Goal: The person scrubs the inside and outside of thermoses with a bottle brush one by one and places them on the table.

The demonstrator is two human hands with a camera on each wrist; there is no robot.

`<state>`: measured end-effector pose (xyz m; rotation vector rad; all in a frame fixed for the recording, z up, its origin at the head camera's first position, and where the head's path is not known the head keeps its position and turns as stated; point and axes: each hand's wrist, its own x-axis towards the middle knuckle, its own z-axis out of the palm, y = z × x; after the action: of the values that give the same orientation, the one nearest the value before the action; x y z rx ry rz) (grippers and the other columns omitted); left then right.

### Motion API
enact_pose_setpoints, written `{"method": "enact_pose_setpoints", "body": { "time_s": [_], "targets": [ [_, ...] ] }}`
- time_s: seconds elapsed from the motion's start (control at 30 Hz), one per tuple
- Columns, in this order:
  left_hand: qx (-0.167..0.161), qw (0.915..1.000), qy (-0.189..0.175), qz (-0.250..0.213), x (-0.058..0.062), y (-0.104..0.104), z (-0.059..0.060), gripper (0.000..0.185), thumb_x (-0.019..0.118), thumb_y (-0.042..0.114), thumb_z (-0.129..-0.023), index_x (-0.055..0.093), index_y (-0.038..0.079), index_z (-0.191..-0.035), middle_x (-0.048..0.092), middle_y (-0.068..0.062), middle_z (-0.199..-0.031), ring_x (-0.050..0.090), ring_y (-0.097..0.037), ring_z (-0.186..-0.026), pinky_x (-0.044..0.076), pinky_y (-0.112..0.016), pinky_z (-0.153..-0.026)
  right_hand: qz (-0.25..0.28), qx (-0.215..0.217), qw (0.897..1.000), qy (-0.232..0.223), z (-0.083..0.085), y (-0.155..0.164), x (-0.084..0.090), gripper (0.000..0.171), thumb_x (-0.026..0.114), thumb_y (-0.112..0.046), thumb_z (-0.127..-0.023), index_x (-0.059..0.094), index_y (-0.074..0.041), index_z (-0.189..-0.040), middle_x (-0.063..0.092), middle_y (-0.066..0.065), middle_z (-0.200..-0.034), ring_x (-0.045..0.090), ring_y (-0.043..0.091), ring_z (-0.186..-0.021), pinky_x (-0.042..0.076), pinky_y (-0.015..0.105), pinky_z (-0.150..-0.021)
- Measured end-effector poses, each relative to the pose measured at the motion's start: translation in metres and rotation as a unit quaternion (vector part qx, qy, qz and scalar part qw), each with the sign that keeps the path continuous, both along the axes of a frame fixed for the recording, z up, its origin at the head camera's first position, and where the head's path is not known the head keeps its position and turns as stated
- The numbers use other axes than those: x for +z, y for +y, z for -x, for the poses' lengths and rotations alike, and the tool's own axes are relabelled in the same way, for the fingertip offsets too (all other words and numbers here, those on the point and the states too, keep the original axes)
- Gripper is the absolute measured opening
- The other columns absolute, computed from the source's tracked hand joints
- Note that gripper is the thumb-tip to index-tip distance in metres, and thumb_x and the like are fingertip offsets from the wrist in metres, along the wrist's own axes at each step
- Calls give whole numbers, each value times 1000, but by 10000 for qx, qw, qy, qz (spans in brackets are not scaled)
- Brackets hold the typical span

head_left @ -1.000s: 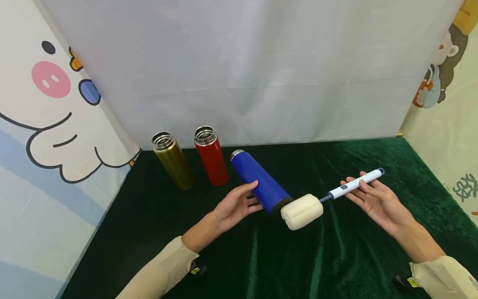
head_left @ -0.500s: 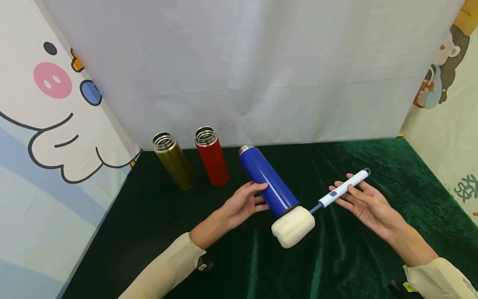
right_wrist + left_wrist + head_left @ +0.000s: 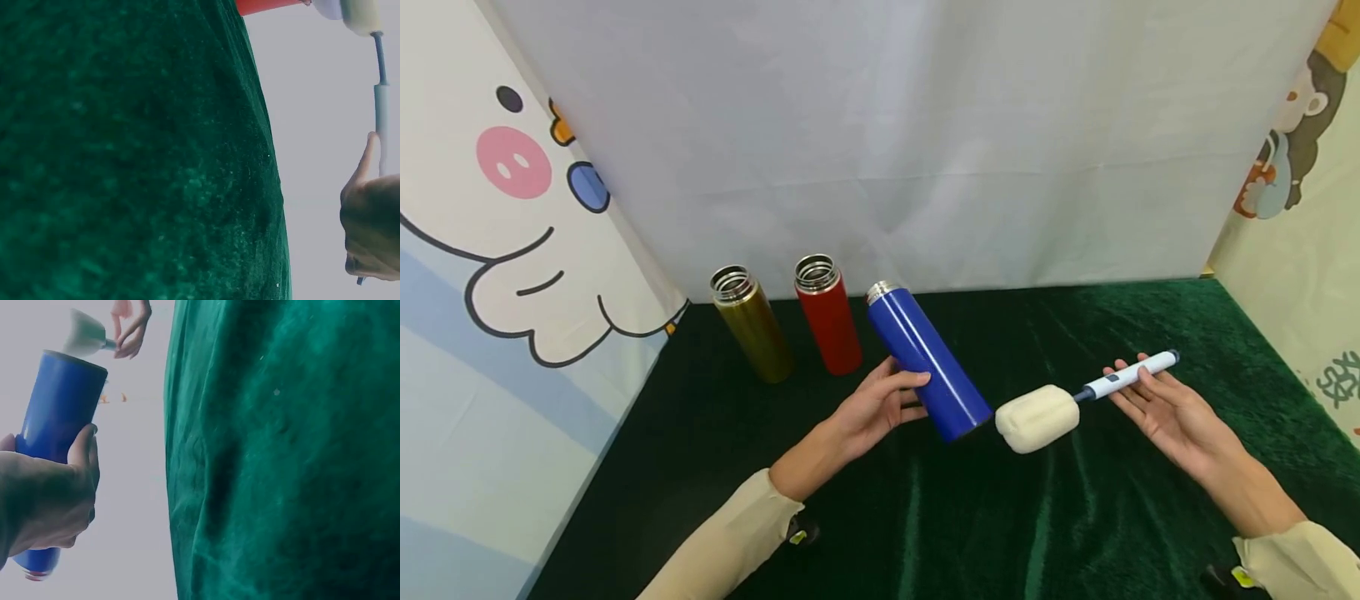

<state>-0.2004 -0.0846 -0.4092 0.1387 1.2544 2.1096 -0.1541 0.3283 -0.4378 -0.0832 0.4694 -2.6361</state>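
Observation:
My left hand (image 3: 874, 410) grips a blue vacuum bottle (image 3: 928, 362) round its middle, thumb across the near side. The bottle is tilted, with its bare steel mouth at the upper left and its base at the lower right. In my right hand (image 3: 1183, 425) is a bottle brush, pinched between thumb and fingers by its white handle (image 3: 1131, 375). Its cream sponge head (image 3: 1037, 418) points left, close beside the bottle's base; I cannot tell whether they touch. The left wrist view shows the base of the blue bottle (image 3: 65, 406) turned toward the sponge head (image 3: 86, 332).
A gold bottle (image 3: 752, 337) and a red bottle (image 3: 831, 329) stand uncapped at the back left. Dark green velvet cloth (image 3: 970, 525) covers the table. A pale curtain (image 3: 925, 150) hangs behind, with printed panels at both sides.
The sponge head first moved down and left along the bottle's base, then back up and right. The blue bottle shifted right, then back left, and its base now shows beside the sponge.

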Motion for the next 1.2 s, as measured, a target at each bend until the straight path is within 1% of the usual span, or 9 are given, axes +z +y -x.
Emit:
{"method": "enact_pose_setpoints", "body": {
  "time_s": [0.13, 0.3, 0.37, 0.53, 0.8, 0.93, 1.03, 1.13, 1.2],
  "targets": [
    [208, 9975, 514, 428, 1, 0, 7, 75, 61, 7, -95, 24, 24, -159, 40, -13, -160, 45, -35, -145, 37, -59, -119, 37, 9, 10000, -85, 4, 5, 0, 32, 25, -12, -113, 53, -9, -128, 65, 17, -130, 64, 33, -125, 50, 47, -110],
    [608, 9871, 1029, 1068, -3, -1, 19, 79, 70, 6, -90, 32, 28, -156, 44, -9, -156, 47, -34, -144, 40, -59, -117, -369, -89, 9993, 5, 11, 10, 2, 30, 29, -14, -112, 55, -12, -128, 67, 14, -124, 67, 29, -119, 56, 44, -103],
    [833, 9793, 1252, 1353, -5, -2, 23, 82, 74, 7, -87, 33, 28, -155, 46, -7, -156, 46, -34, -144, 38, -59, -118, -576, -81, 9982, 109, 15, 11, 3, 32, 30, -16, -112, 58, -13, -127, 69, 12, -122, 68, 26, -116, 57, 42, -100],
    [1245, 9523, 1948, 1992, -5, 1, 34, 88, 82, 11, -83, 34, 27, -155, 47, -7, -155, 47, -34, -143, 39, -60, -117, -1231, -149, 9919, 290, 24, 9, 7, 31, 33, -18, -112, 60, -15, -125, 72, 8, -115, 70, 20, -108, 60, 36, -94],
    [1544, 9284, 2404, 2375, -4, 7, 55, 82, 85, 10, -81, 41, 23, -150, 49, -10, -153, 49, -37, -140, 43, -61, -113, -2491, -292, 9679, 145, 45, 3, 18, 22, 42, -23, -110, 49, -24, -131, 74, 0, -107, 71, 13, -97, 60, 29, -83],
    [1592, 9144, 2643, 2619, -6, 11, 63, 82, 86, 10, -80, 43, 22, -149, 50, -11, -152, 50, -37, -139, 44, -61, -113, -3347, -123, 9422, -96, 63, -2, 27, 60, 47, -26, -108, 16, -33, -159, 74, -4, -104, 71, 10, -95, 60, 28, -81],
    [1606, 9076, 2725, 2760, -8, 14, 67, 83, 87, 10, -79, 44, 23, -148, 50, -11, -151, 52, -37, -138, 44, -60, -113, -4074, 74, 9131, -135, 78, -5, 35, 83, 51, -27, -107, -9, -27, -165, 74, -7, -102, 71, 9, -95, 61, 29, -80],
    [1594, 9054, 2770, 2793, -11, 16, 72, 84, 88, 10, -78, 43, 22, -148, 50, -12, -150, 52, -38, -139, 44, -60, -113, -4772, 246, 8784, -23, 94, -8, 42, 86, 55, -29, -106, -7, -22, -165, 75, -10, -99, 71, 8, -94, 61, 29, -79],
    [1596, 9053, 2773, 2794, -12, 18, 74, 84, 88, 11, -78, 43, 22, -148, 49, -13, -150, 51, -38, -139, 44, -60, -113, -5274, 358, 8487, 192, 105, -10, 44, 85, 55, -32, -106, -5, -20, -165, 74, -14, -99, 71, 7, -94, 60, 27, -78]
  ]
}}
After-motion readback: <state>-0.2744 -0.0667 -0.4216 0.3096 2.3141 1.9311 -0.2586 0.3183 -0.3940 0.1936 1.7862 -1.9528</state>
